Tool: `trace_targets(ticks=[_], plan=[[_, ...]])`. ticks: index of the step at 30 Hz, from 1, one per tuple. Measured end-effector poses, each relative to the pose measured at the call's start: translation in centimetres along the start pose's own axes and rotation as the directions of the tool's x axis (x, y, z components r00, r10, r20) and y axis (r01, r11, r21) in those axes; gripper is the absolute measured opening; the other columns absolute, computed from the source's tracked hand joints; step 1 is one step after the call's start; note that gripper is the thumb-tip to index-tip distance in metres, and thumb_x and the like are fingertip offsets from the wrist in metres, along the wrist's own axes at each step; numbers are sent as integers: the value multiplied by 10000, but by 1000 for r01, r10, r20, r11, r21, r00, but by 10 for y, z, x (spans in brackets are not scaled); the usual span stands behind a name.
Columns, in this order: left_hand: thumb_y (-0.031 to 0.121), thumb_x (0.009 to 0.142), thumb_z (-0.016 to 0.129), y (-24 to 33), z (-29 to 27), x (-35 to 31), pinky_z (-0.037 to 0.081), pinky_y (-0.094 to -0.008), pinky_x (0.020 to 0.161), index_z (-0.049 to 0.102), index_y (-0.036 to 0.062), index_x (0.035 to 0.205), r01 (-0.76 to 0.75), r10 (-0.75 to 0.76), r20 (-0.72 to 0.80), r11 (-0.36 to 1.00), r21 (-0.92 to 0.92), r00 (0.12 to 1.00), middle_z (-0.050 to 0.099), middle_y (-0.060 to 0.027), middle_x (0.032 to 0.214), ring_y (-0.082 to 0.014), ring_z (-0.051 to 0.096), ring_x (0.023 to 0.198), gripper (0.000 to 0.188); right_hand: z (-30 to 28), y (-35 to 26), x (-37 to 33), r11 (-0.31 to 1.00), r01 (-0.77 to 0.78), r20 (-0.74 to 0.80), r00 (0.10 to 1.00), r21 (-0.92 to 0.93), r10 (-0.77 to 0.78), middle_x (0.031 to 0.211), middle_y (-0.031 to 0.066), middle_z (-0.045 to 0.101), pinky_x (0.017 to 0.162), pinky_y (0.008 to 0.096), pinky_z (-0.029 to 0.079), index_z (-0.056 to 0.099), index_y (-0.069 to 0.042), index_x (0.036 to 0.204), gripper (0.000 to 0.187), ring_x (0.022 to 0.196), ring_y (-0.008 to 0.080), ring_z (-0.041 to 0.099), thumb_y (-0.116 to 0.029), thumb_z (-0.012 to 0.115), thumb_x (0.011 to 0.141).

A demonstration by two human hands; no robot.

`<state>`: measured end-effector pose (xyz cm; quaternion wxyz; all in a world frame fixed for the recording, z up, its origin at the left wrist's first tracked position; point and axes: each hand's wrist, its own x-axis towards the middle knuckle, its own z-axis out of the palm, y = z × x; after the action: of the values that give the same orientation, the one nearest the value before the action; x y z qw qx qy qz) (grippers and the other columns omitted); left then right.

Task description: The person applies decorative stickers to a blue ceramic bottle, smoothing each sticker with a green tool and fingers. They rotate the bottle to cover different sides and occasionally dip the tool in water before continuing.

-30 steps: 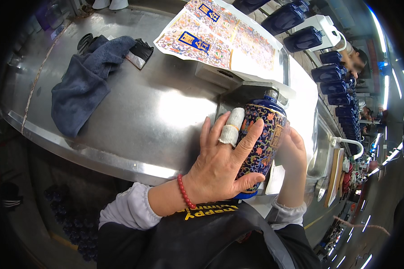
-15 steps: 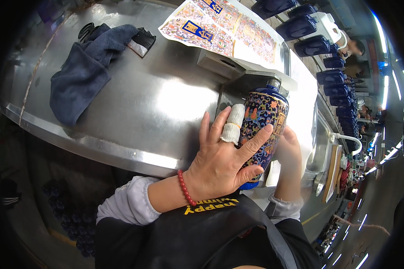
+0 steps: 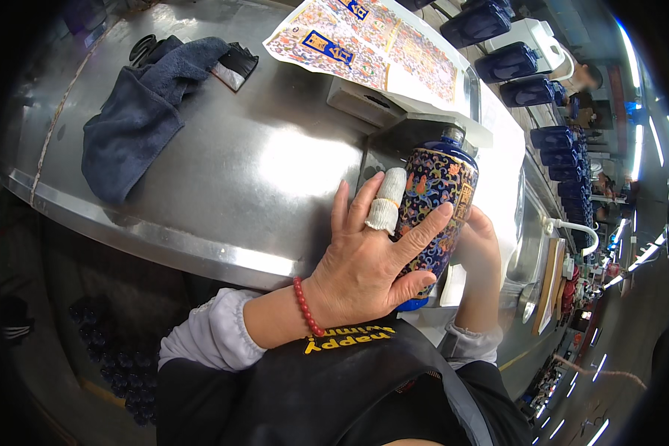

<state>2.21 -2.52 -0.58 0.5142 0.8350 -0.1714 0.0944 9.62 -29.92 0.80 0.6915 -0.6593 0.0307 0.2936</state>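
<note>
A dark blue bottle (image 3: pixel 432 178) with a colourful floral wrap and a gold-lettered panel stands tilted before me, its bare neck pointing away. My left hand (image 3: pixel 372 256) lies on its left side with fingers spread; the index finger and thumb rest flat on the pattern. One finger of that hand wears a whitish fabric sleeve (image 3: pixel 386 204) held by a band, and a red bead bracelet circles the wrist. Around the bottle's right side curls my right hand (image 3: pixel 482 238), its fingers partly hidden behind the bottle. A grey metal block (image 3: pixel 360 104) sits just beyond the bottle.
Printed floral sheets (image 3: pixel 401 59) lie at the far side of the metal table (image 3: pixel 223 171). A blue-grey cloth (image 3: pixel 130 134) is at left, beside black-handled scissors (image 3: pixel 143 50). Along the right runs a row of blue bottles (image 3: pixel 507 63), with a person (image 3: pixel 583 78) beyond.
The blue bottles in the row at right have shifted along it. Both hands stay on the patterned bottle in nearly the same place, with only slight movement.
</note>
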Motion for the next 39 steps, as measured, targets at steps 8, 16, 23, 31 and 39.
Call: trace_targets(ticks=[8,16,23,31,39], plan=[[556,958,575,-1,-1,2,106,-713,1143,441,208,1565,-7,7,-13,1000,0,1000,386,-324,1523,-528,307,1410,712,1,0,-1,999,-39,-24,999,-2,39,1158,40,598,894,299,520,596,-58,991,117,1030,136,608,-140,678,979],[625,969,522,-4,-5,3,106,-715,1141,451,232,1559,8,-8,-11,1000,-23,1000,381,-328,1521,-531,306,1407,713,21,-20,1,944,-62,-308,950,-325,-43,1241,75,585,927,307,494,621,-1,1175,226,1074,149,588,-155,618,1009],[615,974,523,-1,-4,1,105,-711,1143,469,240,1549,13,-13,3,1000,11,1000,384,-327,1519,-531,311,1402,689,51,-25,-21,282,462,239,784,-841,-573,1601,228,240,1072,458,449,419,-8,1544,858,1288,299,498,-553,674,933],[586,964,559,-2,-6,2,113,-698,1150,470,249,1550,22,-22,-3,1000,-8,1000,381,-332,1517,-527,317,1401,681,60,-23,-22,403,389,169,859,-829,-483,1627,260,177,1106,484,431,401,-29,1559,929,1369,368,458,-590,708,886],[594,964,553,-6,-7,3,115,-703,1149,459,250,1556,33,-33,-3,999,-26,999,368,-333,1523,-522,313,1405,691,60,-25,-17,373,432,224,845,-821,-486,1614,249,218,1102,477,438,396,-18,1559,921,1381,373,454,-570,710,891]])
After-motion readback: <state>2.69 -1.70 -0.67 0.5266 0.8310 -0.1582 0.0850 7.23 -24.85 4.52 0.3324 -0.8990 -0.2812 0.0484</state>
